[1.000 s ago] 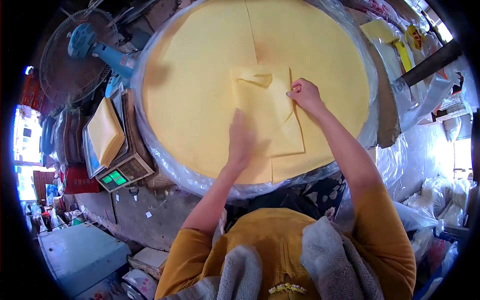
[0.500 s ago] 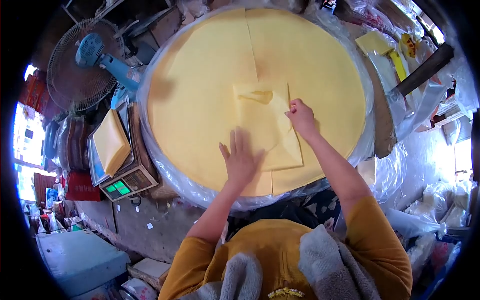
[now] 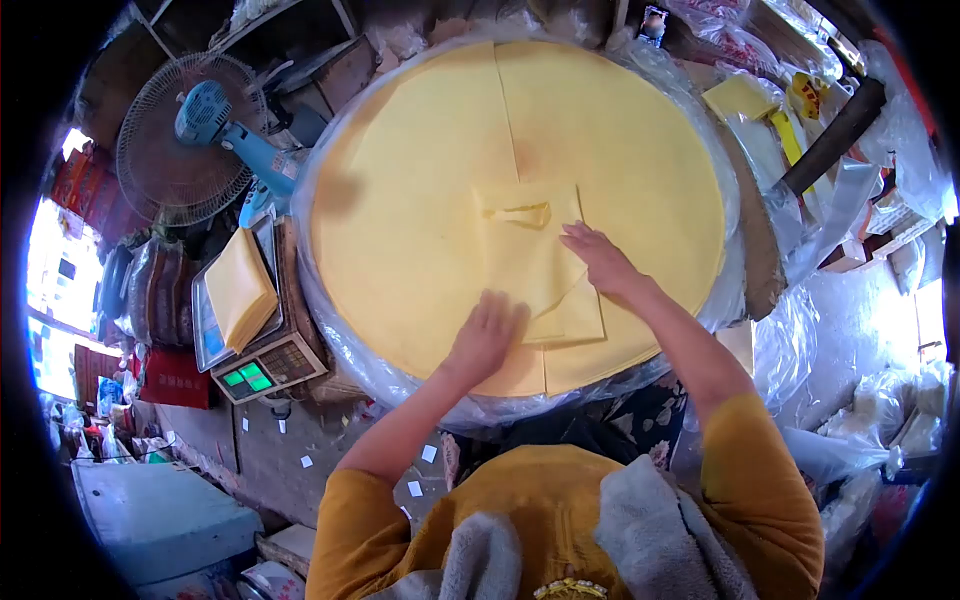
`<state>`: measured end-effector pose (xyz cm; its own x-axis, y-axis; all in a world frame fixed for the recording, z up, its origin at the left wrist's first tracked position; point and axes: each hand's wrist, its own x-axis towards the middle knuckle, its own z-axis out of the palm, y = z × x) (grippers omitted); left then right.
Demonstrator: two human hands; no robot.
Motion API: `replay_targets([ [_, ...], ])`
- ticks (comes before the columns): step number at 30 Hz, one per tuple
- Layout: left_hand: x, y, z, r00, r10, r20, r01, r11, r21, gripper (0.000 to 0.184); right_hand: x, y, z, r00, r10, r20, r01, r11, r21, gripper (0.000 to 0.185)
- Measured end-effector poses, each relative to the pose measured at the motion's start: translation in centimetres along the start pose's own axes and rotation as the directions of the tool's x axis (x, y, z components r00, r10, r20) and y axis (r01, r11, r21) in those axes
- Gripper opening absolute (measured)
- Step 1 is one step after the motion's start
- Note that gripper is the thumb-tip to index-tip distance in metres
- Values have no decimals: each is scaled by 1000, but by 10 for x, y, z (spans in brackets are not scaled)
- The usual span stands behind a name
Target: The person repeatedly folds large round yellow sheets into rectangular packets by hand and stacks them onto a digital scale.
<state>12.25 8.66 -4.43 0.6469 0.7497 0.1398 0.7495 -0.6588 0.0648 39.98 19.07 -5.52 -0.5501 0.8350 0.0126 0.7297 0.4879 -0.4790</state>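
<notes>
A folded yellow sheet (image 3: 530, 260), thin and limp, lies on a broad round stack of yellow sheets (image 3: 400, 200). Near its upper edge is a small fold with a gap in it, and its lower right part is creased over. My right hand (image 3: 605, 262) rests on the sheet's right side, fingers stretched out and pointing left. At the lower left edge of the folded sheet, my left hand (image 3: 487, 335) lies palm down, slightly blurred, its fingers extended. Neither hand grips anything visible.
Clear plastic wrap (image 3: 350, 340) rings the round stack. To the left stand a scale (image 3: 265, 370) with a pile of folded yellow sheets (image 3: 240, 290) and a blue fan (image 3: 205, 115). Plastic bags (image 3: 840, 220) and a dark bar (image 3: 835, 135) are at right.
My right hand has released the sheet's right edge, unfolding its fingers over it. My left hand has shifted to the sheet's lower left edge. The whole view has tilted slightly.
</notes>
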Motion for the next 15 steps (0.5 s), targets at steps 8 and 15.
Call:
replay_targets([
  [8,-1,-3,-67,964,-167,209,258,784,-564,51,-67,-37,-26,987,-117,107,89,966,241,74],
  [15,-12,-33,-25,952,-116,-284,-10,913,-407,53,-69,-19,-15,998,-68,2,57,853,519,65],
])
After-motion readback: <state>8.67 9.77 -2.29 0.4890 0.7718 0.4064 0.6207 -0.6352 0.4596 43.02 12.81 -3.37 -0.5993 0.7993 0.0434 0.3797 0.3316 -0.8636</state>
